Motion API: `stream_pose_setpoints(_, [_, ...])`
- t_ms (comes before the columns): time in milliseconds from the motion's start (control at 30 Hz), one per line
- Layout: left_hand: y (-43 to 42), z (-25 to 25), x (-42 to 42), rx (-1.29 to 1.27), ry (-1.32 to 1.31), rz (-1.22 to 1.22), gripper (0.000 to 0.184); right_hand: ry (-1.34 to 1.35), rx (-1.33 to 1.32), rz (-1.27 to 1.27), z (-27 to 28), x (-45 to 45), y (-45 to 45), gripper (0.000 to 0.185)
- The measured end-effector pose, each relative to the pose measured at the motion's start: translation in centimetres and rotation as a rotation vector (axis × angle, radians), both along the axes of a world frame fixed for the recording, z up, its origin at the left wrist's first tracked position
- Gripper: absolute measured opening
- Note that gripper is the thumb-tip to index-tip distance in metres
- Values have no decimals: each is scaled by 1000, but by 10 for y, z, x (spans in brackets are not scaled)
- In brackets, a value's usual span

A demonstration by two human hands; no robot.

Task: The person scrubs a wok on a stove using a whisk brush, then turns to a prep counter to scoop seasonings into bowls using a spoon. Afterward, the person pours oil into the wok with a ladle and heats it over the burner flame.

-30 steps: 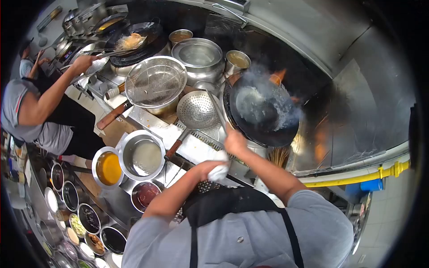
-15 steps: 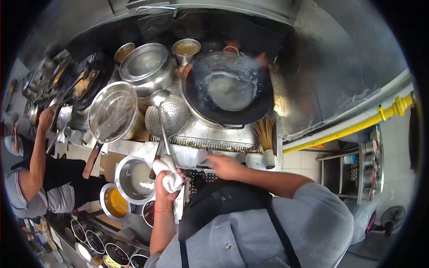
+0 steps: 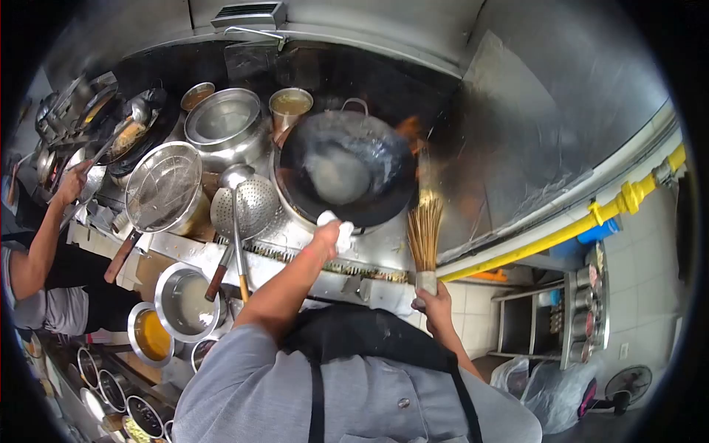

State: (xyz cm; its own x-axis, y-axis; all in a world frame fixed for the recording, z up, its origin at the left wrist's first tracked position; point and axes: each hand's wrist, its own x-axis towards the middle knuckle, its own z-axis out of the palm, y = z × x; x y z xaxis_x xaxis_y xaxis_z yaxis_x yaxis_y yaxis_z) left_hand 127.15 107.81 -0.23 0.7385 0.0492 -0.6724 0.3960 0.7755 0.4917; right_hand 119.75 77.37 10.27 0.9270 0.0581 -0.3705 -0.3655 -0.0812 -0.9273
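My left hand (image 3: 325,238) is closed on a folded white cloth (image 3: 344,235) at the near rim of a black wok (image 3: 295,159). Its grip on the wok's near handle is hidden by the hand and cloth. Cloudy liquid (image 3: 338,177) lies in the wok, which sits on the burner. At the right, my right hand (image 3: 436,306) grips a bamboo wok brush (image 3: 425,229) by its pale bound end, bristles pointing up. A ladle (image 3: 238,221) rests across a perforated skimmer (image 3: 255,203) left of my left hand.
Flames (image 3: 408,129) show beside the wok. A mesh strainer (image 3: 164,184), a lidded-looking steel pot (image 3: 225,122) and a bowl of cloudy liquid (image 3: 188,299) stand left. A co-worker's hand (image 3: 72,183) works another wok (image 3: 148,133). A yellow pipe (image 3: 546,240) runs along the right.
My left hand has let go of the ladle and moved with the cloth to the wok's near rim. My right hand has moved right and taken hold of the brush. The view has shifted.
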Motion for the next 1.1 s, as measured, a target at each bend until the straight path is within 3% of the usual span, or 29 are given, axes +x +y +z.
stream_pose_setpoints(33, [-4, -5, -1, -22, -82, 51, 20, -24, 111, -56, 11, 3, -3, 50])
stream_pose_setpoints(100, [1, 39, -25, 67, -30, 26, 20, -144, 72, 13, 39, 27, -7, 60])
stream_pose_setpoints(167, [16, 19, -21, 36, -15, 32, 19, -332, -322, 276, 86, 65, 3, 65])
stream_pose_setpoints(233, [22, 11, -14, 58, -25, 105, 18, -763, -665, 545, 103, 115, 19, 59])
stream_pose_setpoints(267, [22, 0, -8, 38, -37, 136, 20, -768, -666, 553, 109, 131, 40, 59])
stream_pose_setpoints(333, [17, -10, -4, 76, -30, 159, 21, -632, -1040, 976, 118, 163, 96, 48])
stream_pose_setpoints(367, [15, -9, -5, 96, -17, 174, 21, -692, -1223, 1153, 89, 189, 126, 37])
stream_pose_setpoints(400, [10, -3, -5, 81, -21, 241, 21, -609, -1270, 1243, 77, 201, 168, 34])
stream_pose_setpoints(433, [8, 6, -9, 68, -12, 259, 23, -757, -1385, 1151, 48, 226, 206, 31])
stream_pose_setpoints(500, [6, 24, -14, 124, 63, 282, 26, -721, -1247, 804, 6, 293, 280, 31])
stream_pose_setpoints(533, [8, 24, -9, 117, 68, 301, 26, -402, -998, 685, 19, 293, 305, 37])
stream_pose_setpoints(600, [6, 16, -10, 439, 179, 209, 33, -457, -912, 721, 1, 266, 300, 41])
stream_pose_setpoints(633, [5, 21, -13, 214, 28, 263, 33, -517, -834, 737, -10, 251, 279, 46])
stream_pose_setpoints(667, [6, 30, -14, 274, 70, 249, 30, -604, -960, 922, -12, 238, 255, 50])
stream_pose_setpoints(700, [9, 48, -20, 342, 117, 234, 28, -935, -793, 1010, -26, 231, 220, 51])
stream_pose_setpoints(733, [10, 40, -20, 350, 118, 224, 28, -766, -833, 1160, 13, 208, 200, 50])
stream_pose_setpoints(800, [11, 18, -10, 71, 12, 221, 22, -712, -1230, 1180, 43, 212, 178, 44])
stream_pose_setpoints(867, [12, 14, -11, 38, -14, 180, 21, -549, -1456, 969, 37, 272, 207, 30])
stream_pose_setpoints(900, [12, 13, -11, -11, -45, 147, 19, -670, -1396, 921, 15, 311, 234, 28])
stream_pose_setpoints(933, [15, 13, -11, -7, -22, 54, 19, -723, -1287, 863, 25, 313, 262, 40])
stream_pose_setpoints(967, [19, 9, -8, 0, -20, 56, 19, -726, -1280, 863, 12, 307, 275, 40])
stream_pose_setpoints(1033, [15, -4, -7, 56, 3, 23, 19, -784, -900, 897, -22, 282, 264, 47])
stream_pose_setpoints(1100, [16, 3, -12, 78, -6, -20, 20, -719, -1023, 1151, 8, 231, 197, 53])
